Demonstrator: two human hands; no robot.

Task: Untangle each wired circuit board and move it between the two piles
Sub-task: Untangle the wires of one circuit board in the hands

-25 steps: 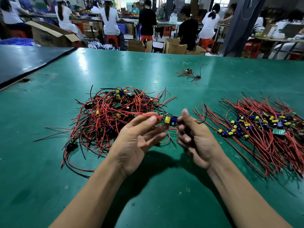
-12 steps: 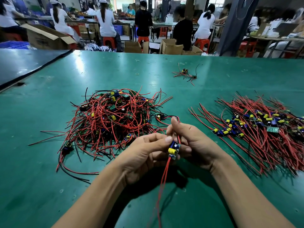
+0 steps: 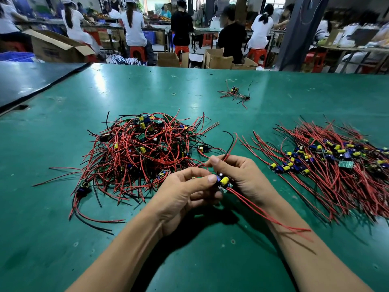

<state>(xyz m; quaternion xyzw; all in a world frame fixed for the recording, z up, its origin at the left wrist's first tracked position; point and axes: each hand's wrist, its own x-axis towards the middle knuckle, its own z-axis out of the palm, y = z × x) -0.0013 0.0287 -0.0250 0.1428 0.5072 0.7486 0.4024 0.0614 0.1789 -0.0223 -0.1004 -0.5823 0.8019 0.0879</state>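
Circuit board [image 3: 224, 182] stayed above worktop [image 3: 63, 228], between tangled pile [image 3: 143, 152] and sorted pile [image 3: 336, 175]. Left hand [image 3: 185, 192] fingers clamped on it; right hand [image 3: 244, 180] pinched upper leads [image 3: 229, 148]. Lower leads [image 3: 269, 220] swung right over forearm: apparently freed, ready for placing.

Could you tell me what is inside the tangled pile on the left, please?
Inside the tangled pile, small boards with yellow capacitors show among red and black wires. Whatever lies deeper is covered by wires, as is the green table beneath.

Tangled pile [image 3: 139, 152] left, sorted pile [image 3: 328, 165] right, on table [image 3: 63, 239].
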